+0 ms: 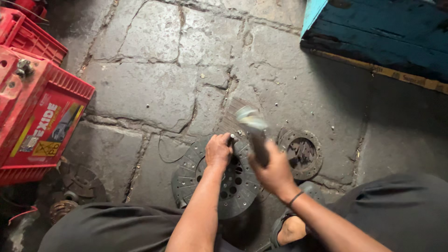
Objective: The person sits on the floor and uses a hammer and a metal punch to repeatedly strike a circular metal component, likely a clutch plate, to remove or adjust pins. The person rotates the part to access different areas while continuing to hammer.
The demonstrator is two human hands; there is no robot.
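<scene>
— What have you got in your hands there?

— My right hand (275, 175) is wrapped tight around the handle of a hammer (254, 130), fingers pressed together around the dark grip. Its metal head is up in the air above the floor and shows only as a blur. My left hand (218, 150) is curled shut on a thin dark tool (232, 139), a punch by the look of it, and holds it upright with its lower end on the clutch disc (219, 179).

— And where is that disc?

— Flat on the stone floor (144, 88), right in front of my knees, between my two forearms. It is round and dark grey, with a ring of small holes near the rim and bigger holes around the hub. My left hand rests on its upper edge.

— Anything beside it?

— A smaller metal ring (301, 153) lies just to the right of the disc, near my right hand, rusty, with bits lying in its middle. Small loose pieces are scattered on the stones above it. A thin wire (164, 149) curls on the floor to the left of the disc.

— And further out?

— On the left stands a red battery (39, 116), with a dark round part (84, 182) and a rusty spring (60, 209) on the floor below it. At the top right is a blue wooden box (378, 32). My sandal (280, 228) shows under my right wrist.
</scene>
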